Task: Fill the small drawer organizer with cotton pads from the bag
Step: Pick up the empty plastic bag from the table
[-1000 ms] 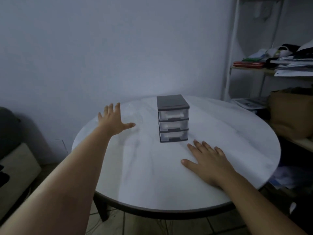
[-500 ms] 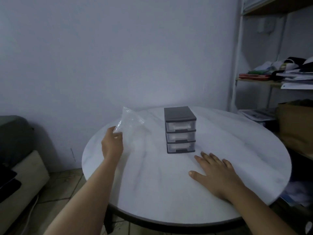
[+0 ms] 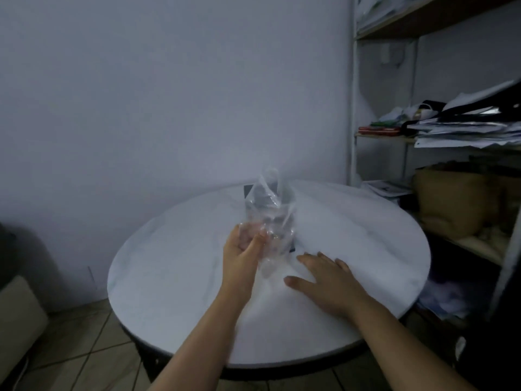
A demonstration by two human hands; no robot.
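The left arm reaches in from low centre and the left hand (image 3: 242,255) is up off the table, palm turned inward, thumb and fingers curled round the lower part of the clear plastic bag (image 3: 267,210). That is a firm grasp on the crumpled film. The bag stands up from the fist, its loose top pointing at the wall, and it is blurred. Whether there are cotton pads inside cannot be made out.

On the other side the right arm comes in from the lower right corner. The right hand (image 3: 327,280) lies palm down on the round white table (image 3: 169,277), fingers straight and spread, thumb out to the left, holding nothing. It sits just beside the bottom of the bag, at the near right of it.

The small drawer organizer (image 3: 247,191) is on the table directly behind the bag. Only a dark top corner and a dark lower corner show past the film, so its drawers cannot be counted here.

The count: two hands, one gripping and one flat; one bag; one organizer; one table.

Around the scene, a white-framed shelf unit (image 3: 352,108) rises at the right, with a heap of papers (image 3: 462,131) on one level and a brown sack-like bundle (image 3: 451,201) on the level below. A plain pale wall stands behind the table, tiled floor (image 3: 84,348) shows under its near left edge, and a light cushion (image 3: 17,306) sits at the far left
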